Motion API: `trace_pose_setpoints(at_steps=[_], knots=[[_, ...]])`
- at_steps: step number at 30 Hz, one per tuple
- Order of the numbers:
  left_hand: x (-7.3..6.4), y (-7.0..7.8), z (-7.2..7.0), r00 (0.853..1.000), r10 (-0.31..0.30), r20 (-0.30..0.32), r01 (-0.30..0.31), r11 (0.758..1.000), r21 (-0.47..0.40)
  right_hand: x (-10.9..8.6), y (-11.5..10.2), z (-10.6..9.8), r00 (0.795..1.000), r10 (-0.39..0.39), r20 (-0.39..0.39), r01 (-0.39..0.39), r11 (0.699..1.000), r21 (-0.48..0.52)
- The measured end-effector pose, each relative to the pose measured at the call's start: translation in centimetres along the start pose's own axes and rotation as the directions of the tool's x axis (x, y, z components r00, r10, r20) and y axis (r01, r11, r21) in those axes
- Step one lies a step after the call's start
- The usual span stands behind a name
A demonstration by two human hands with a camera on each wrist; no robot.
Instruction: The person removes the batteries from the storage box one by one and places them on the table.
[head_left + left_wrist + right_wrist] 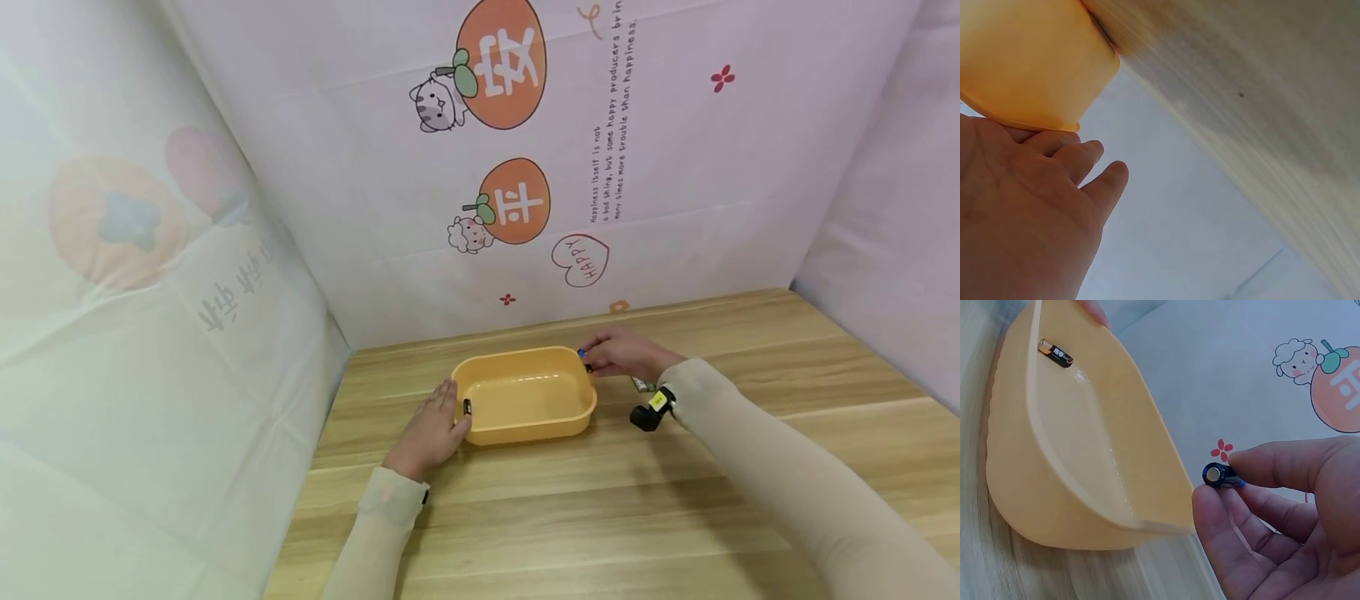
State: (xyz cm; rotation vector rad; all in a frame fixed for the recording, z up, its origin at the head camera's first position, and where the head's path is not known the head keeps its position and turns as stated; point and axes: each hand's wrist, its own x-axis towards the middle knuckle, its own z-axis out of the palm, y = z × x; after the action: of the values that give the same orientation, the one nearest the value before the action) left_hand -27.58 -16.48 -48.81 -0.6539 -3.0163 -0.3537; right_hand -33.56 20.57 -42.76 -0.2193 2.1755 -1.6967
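Note:
A yellow-orange plastic basin point(525, 429) with rounded corners sits on the wooden table. My left hand point(431, 429) rests at its left rim, fingers stretched along the edge and thumb near the front corner. Inside, toward that end, lies a small black battery with a copper-coloured end point(1055, 354). Just outside the right rim, my right hand point(622, 354) pinches a small blue-and-black battery point(1222, 475) between thumb and fingers. Its flat metal end faces the wrist camera. In the left wrist view, the fingers point(1107, 184) touch the basin's rim from outside.
Partly hidden under my right wrist, a small patterned item point(643, 385) lies on the table. A black camera point(649, 413) is strapped to that wrist. White printed cloth point(420, 283) walls the table at the back, left and right.

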Motion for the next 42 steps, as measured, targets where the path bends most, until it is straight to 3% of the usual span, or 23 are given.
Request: trace_pose_setpoints(at_steps=[23, 42], knots=[[-0.1, 0.5, -0.6, 1.000, 0.002, 0.002, -0.002, 0.999, -0.038, -2.2, 2.0, -3.9, 0.999, 0.009, -0.054, -0.012, 0.998, -0.054], [-0.2, 0.2, 0.0, 1.000, 0.007, -0.008, -0.007, 1.000, -0.025, -3.1, 4.2, -7.4, 0.996, 0.043, -0.082, -0.047, 0.998, -0.048]])
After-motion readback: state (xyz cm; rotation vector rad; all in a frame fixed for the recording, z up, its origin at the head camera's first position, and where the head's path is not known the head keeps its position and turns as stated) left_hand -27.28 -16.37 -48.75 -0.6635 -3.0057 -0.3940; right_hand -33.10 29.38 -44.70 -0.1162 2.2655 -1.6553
